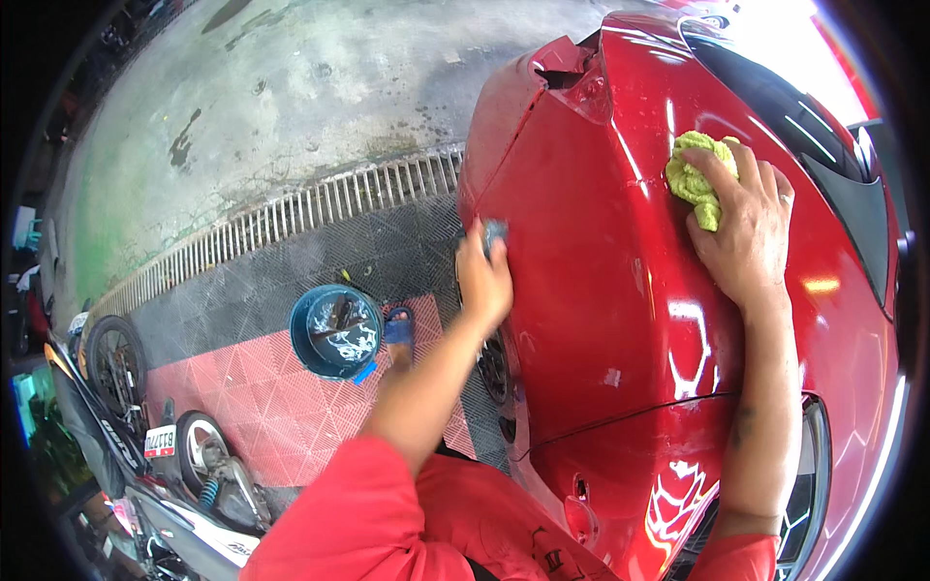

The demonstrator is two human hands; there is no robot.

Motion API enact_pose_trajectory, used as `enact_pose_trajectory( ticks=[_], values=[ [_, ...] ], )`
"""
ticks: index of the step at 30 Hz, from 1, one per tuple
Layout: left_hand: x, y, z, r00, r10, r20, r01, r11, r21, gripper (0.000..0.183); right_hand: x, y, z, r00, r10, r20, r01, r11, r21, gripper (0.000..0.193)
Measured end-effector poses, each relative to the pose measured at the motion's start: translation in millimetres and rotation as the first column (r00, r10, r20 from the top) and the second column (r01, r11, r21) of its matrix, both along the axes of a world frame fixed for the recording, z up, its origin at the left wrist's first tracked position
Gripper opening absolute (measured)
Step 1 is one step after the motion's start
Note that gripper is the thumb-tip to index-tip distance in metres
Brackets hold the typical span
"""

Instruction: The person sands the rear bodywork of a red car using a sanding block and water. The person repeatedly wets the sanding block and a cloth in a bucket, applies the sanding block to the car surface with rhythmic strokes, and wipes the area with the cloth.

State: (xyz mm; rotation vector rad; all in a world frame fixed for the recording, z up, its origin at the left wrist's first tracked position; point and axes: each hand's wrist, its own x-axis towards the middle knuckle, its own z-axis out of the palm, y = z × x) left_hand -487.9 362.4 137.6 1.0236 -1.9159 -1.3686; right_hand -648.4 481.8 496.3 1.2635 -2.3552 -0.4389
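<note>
A glossy red car (581,271) stands along my right side, with a damaged, open corner (570,73) at its far end. My right hand (751,228) presses a crumpled yellow-green cloth (696,182) against the upper body panel, fingers bent over it. Lower on the same panel, near its outer edge, my left hand (484,281) is closed round a small dark grey-blue pad (495,232). Only the pad's end shows past the fingers, so its exact kind is unclear.
A teal bucket (300,329) holding dark liquid stands left of my foot in a blue sandal (398,326). Grey and red floor tiles (242,407) border a drain grate (291,213), with concrete beyond. Motorcycles (184,474) are parked at the lower left.
</note>
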Motion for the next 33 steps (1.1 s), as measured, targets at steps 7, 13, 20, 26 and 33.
enact_pose_trajectory(
  ticks=[7, 13, 20, 26, 33],
  values=[
    [-50.2, -105.4, 16.8, 0.994, 0.055, -0.093, -0.056, 0.998, -0.013, 0.047, 11.2, -25.6, 7.3, 0.996, 0.086, 0.015, -0.085, 0.995, -0.060, 0.062],
    [18.8, 31.8, 35.5, 0.981, -0.180, -0.068, 0.176, 0.983, -0.058, 0.060, 0.6, 5.2, 3.9, 1.000, 0.002, 0.007, -0.002, 1.000, -0.019, 0.059],
    [-62.1, -101.8, 38.0, 0.998, 0.003, -0.066, -0.005, 1.000, -0.027, 0.052, 9.8, -23.1, 2.3, 0.997, 0.078, 0.012, -0.077, 0.993, -0.086, 0.059],
    [15.1, 34.6, 52.9, 0.974, -0.174, -0.147, 0.161, 0.982, -0.096, 0.060, 2.7, 1.1, 5.0, 1.000, 0.010, 0.003, -0.009, 0.999, -0.046, 0.057],
    [-55.6, -62.3, 49.9, 0.980, -0.017, -0.199, 0.003, 0.998, -0.069, 0.056, 12.6, -20.1, 3.7, 1.000, 0.027, 0.013, -0.026, 0.998, -0.060, 0.059]
  ],
)
